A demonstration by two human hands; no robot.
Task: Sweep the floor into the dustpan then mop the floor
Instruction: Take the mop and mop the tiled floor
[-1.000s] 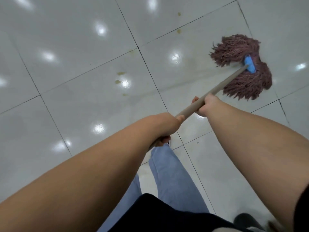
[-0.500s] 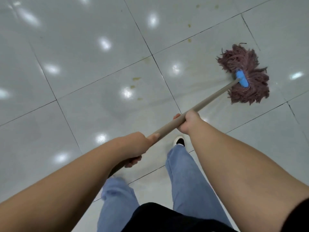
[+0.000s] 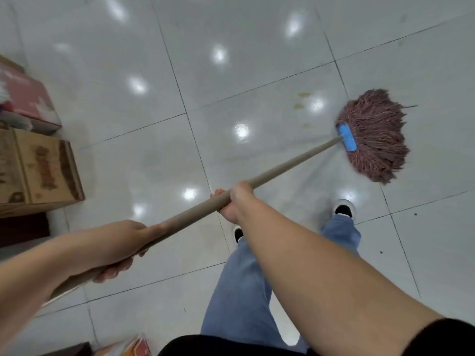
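A mop with a reddish-brown string head [image 3: 377, 134] and a blue clamp [image 3: 347, 137] lies flat on the white tiled floor [image 3: 144, 160] at the right. Its long wooden handle [image 3: 290, 165] runs down and left toward me. My right hand [image 3: 235, 201] grips the handle near its middle. Further down, my left hand [image 3: 120, 246] is closed around the handle near its end. A few yellowish stains [image 3: 302, 100] mark the tile just left of the mop head.
Cardboard boxes [image 3: 38, 170] stand at the left edge, with a red box [image 3: 28, 98] behind them. An orange box [image 3: 128, 349] shows at the bottom. My legs in blue jeans [image 3: 244, 291] and my shoes [image 3: 344, 208] stand below the mop.
The view has swung left, bringing the boxes into sight. The mop head has spread out flat next to the stains. My hands have slid apart along the handle.
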